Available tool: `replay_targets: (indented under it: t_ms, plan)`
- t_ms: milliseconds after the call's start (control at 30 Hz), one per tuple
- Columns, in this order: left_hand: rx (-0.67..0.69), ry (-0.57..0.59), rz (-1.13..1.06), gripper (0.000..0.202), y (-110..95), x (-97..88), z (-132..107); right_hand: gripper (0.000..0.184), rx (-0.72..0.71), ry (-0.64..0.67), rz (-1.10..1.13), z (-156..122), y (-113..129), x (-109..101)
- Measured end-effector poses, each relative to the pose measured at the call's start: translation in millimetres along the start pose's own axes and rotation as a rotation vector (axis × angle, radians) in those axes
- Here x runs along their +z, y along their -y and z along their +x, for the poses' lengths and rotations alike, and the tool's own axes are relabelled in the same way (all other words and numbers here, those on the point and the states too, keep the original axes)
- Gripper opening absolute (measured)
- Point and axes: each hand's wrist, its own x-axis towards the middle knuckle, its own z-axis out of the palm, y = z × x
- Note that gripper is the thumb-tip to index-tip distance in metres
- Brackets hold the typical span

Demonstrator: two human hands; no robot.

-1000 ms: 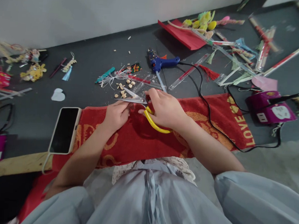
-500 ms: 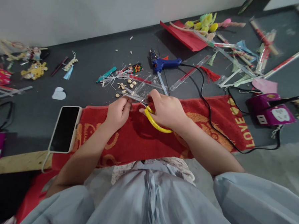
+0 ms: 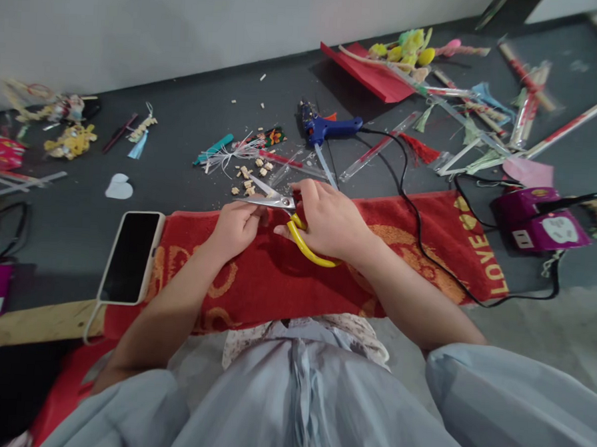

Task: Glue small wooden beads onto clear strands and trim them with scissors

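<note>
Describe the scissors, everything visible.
The scissors have silvery, metal-looking blades joined at a pivot, and bright yellow handles that look plastic-coated. The right hand grips the handles, partly hiding them. The blades stand open, pointing left across the red towel's far edge, one towards the wood bits. The other passes by the left hand's fingertips; whether it touches them is unclear.
</note>
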Motion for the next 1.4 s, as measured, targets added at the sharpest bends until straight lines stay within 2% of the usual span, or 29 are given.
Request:
replay_targets:
  t_ms: [200, 800, 1400]
  plan:
    - [0.015, 0.049, -0.015, 0.028, -2, -1.3, -1, 0.077, -0.023, 0.005, -0.006, 0, 1, 0]
    - [0.096, -0.002, 0.020, 0.020, -8, 0.3, 0, 0.040, 0.021, 0.133, -0.129, -1, 8, -11]
    - [0.177, 0.016, 0.219, 0.023, 4, -3.2, -6, 0.051, 0.009, 0.158, -0.096, -3, 6, -18]
